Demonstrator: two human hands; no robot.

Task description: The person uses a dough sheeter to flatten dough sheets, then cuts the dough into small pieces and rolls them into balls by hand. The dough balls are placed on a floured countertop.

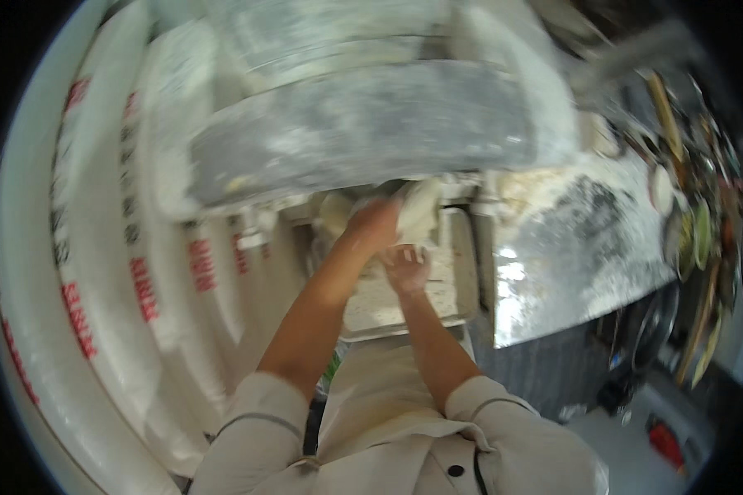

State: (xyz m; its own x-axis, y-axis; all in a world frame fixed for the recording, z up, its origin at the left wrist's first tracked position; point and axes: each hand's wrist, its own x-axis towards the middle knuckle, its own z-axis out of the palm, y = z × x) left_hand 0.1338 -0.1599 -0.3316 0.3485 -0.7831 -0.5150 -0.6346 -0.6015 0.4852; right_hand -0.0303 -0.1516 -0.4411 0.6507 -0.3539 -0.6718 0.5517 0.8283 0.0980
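Both my hands are over a floury tray (461, 272) that lies in front of my apron. My left hand (371, 226) is blurred and reaches to the far side, beside a pale sheet that looks like dough or cloth (422, 210); whether it grips this sheet is hidden. Nearer to me, my right hand (407, 269) is at the sheet's lower edge with its fingers curled, and its grip is unclear. Just beyond the hands stands a grey metal machine cover (359, 130) dusted with flour.
Stacked white sacks (99, 247) with printed writing fill the left side. To the right is a floury metal worktop (569, 247), its corner pointing towards me. Assorted utensils (665, 117) crowd the far right. A red object (665, 442) lies at the lower right.
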